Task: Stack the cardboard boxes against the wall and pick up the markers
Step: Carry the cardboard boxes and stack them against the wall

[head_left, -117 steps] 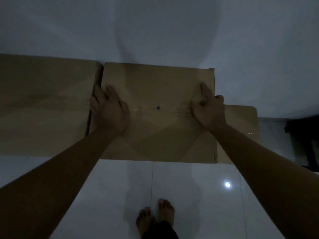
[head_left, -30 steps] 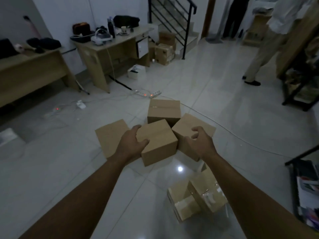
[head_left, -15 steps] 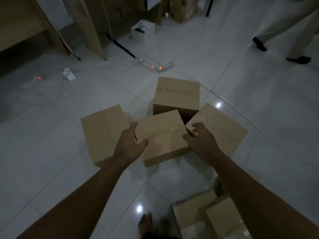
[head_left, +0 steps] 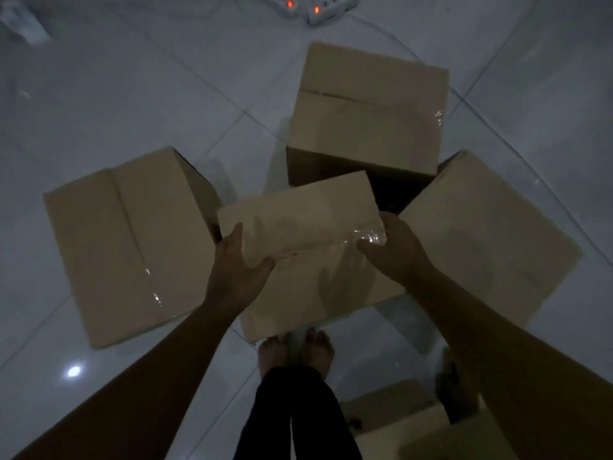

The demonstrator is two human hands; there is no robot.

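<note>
On the tiled floor, a closed box sat at the left. The left hand gripped the left edge of the middle box, thumb on top; the right hand gripped its right edge. A far box stood beyond, and another box lay just beside on the right.

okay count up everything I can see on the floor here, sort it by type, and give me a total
Cardboard boxes: 5, namely the middle box held by the left hand and right hand, the left box, the far box, the right box and a box at the bottom edge.
Power strips: 1.
Markers: 0 in view.
Total: 6.
</note>
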